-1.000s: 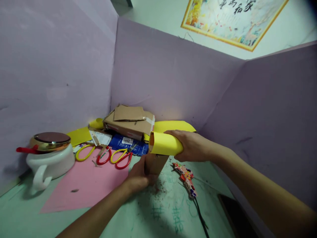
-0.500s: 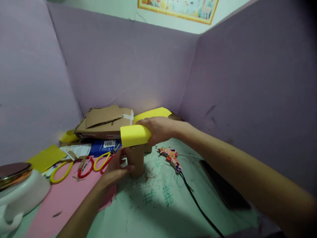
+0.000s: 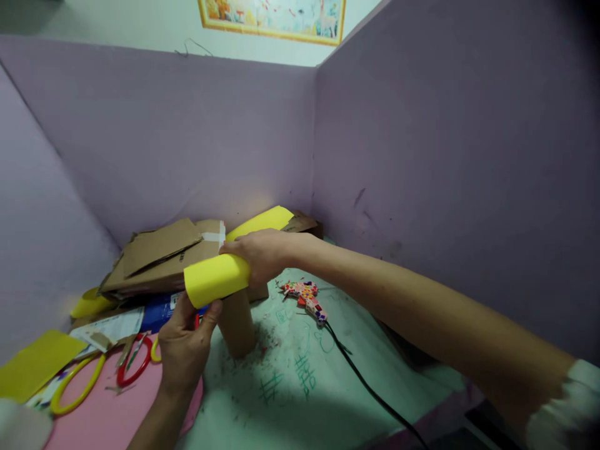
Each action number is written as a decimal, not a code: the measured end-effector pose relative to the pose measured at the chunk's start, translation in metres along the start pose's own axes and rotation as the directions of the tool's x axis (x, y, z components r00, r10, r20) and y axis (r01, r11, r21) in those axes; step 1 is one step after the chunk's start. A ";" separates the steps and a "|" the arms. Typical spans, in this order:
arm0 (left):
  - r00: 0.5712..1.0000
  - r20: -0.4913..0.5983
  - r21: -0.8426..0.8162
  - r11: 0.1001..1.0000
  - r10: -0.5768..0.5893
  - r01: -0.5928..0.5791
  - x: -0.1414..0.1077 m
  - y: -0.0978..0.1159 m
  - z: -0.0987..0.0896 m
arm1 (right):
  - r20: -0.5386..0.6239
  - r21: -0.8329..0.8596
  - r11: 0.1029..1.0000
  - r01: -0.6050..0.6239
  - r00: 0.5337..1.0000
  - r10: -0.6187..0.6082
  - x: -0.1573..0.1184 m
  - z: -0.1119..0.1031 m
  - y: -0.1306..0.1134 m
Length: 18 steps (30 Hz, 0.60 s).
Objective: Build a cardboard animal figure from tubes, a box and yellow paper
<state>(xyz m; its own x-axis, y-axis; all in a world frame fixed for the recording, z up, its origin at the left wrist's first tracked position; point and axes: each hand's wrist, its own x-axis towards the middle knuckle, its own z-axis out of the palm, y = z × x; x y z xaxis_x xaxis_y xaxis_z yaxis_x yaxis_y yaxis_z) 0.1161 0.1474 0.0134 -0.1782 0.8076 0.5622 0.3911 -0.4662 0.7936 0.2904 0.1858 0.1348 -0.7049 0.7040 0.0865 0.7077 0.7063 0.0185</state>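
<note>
A curved yellow sheet (image 3: 216, 278) lies over the top of an upright brown cardboard piece (image 3: 237, 325). My right hand (image 3: 267, 253) is closed on the sheet's right end, its palm above the cardboard and some fingers hidden behind it. At the sheet's left end, my left hand (image 3: 187, 337) pinches the lower edge between thumb and fingers. Right of the cardboard, a flower-patterned glue gun (image 3: 307, 300) rests on the green cover with its black cable running toward the front.
Flattened cardboard (image 3: 162, 253) and another yellow sheet (image 3: 262, 222) lie along the back. Yellow-handled scissors (image 3: 79, 384) and red-handled scissors (image 3: 135, 362) sit at left. A dark flat object (image 3: 407, 347) is under my right forearm.
The view has turned to the right. My left hand has risen from beside the cardboard to the yellow sheet's left end. The sheet now tilts downward to the left.
</note>
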 end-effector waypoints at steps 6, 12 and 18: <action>0.997 -0.031 0.099 0.993 0.066 -0.063 0.000 0.008 -0.002 | -0.204 0.214 0.977 0.008 0.978 0.037 -0.029 -0.011 0.022; 0.999 -0.020 0.155 0.987 0.048 -0.045 0.000 0.012 -0.005 | -0.542 0.753 0.658 -0.027 0.543 0.642 -0.074 0.044 0.062; 0.999 -0.049 0.193 0.981 0.012 -0.002 -0.001 0.010 -0.004 | -0.504 0.784 0.614 0.097 0.676 0.538 -0.070 0.099 0.046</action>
<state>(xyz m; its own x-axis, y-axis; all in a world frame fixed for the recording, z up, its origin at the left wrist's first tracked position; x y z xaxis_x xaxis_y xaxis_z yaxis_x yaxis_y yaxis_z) 0.1160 0.1405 0.0215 -0.2172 0.7835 0.5822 0.5583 -0.3895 0.7325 0.3674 0.1768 0.0309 -0.0715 0.8179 0.5708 0.3282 0.5597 -0.7609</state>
